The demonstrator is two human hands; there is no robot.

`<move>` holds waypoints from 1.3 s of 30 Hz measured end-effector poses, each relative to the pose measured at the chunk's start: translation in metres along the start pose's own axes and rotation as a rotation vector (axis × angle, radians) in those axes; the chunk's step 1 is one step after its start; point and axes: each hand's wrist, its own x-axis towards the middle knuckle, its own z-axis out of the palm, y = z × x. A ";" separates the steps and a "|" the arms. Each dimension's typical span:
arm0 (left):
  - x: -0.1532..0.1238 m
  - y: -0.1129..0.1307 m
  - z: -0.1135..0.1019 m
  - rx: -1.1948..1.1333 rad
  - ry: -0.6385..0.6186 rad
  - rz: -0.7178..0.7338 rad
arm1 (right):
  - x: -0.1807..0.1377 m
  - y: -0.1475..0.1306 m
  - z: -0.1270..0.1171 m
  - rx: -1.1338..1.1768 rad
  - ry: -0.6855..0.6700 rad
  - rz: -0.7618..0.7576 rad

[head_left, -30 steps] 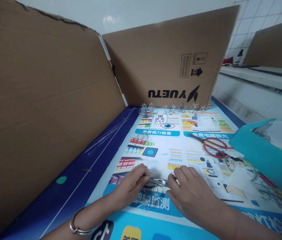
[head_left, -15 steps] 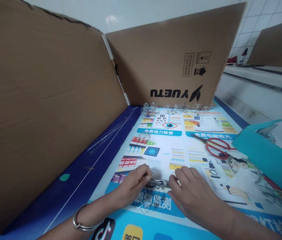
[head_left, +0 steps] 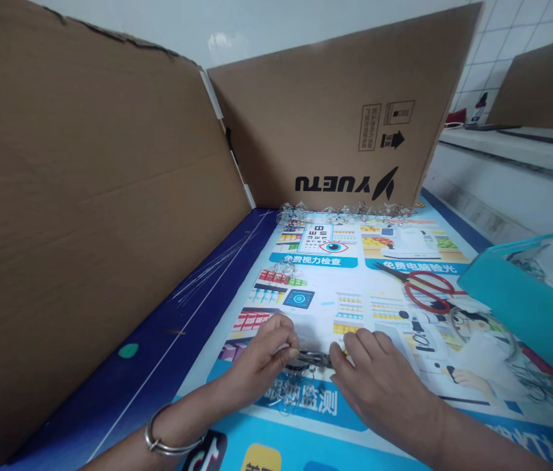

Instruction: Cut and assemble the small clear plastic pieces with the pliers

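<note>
My right hand (head_left: 372, 369) is wrapped round the handles of small grey pliers (head_left: 316, 358), whose jaws point left toward my other hand. Thumb and forefinger of my left hand (head_left: 267, 347) are pinched together at the jaw tips, on a bent thin wire piece (head_left: 286, 396). Loops of this wire hang below the pliers, over the blue printed strip. What exactly lies between the left fingertips is mostly hidden. A silver bangle (head_left: 173, 448) circles my left wrist.
Red-handled scissors (head_left: 428, 291) lie right of centre, near a wire coil (head_left: 482, 327) and a turquoise box (head_left: 526, 301). Bent wire pieces (head_left: 345, 212) line the foot of the cardboard panel (head_left: 345, 118). Straight wires (head_left: 212, 268) lie beside the left cardboard (head_left: 100, 157).
My left hand has shifted slightly up, its wrist turned a little. More of the plier jaws now shows between the hands. The grips look unchanged.
</note>
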 end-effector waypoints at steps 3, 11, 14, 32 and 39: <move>-0.001 -0.003 -0.001 0.114 -0.021 0.062 | -0.001 0.000 0.000 0.004 -0.011 0.001; -0.001 -0.007 -0.005 0.311 0.008 0.204 | -0.002 0.001 -0.002 -0.011 0.039 -0.039; -0.001 -0.008 -0.005 0.346 0.004 0.252 | -0.003 0.002 -0.003 0.001 0.050 -0.044; -0.001 -0.010 -0.005 0.226 -0.062 0.191 | -0.002 0.003 -0.002 0.071 0.044 -0.024; -0.002 -0.013 -0.002 0.212 -0.056 0.186 | 0.000 0.002 -0.005 0.016 0.031 -0.084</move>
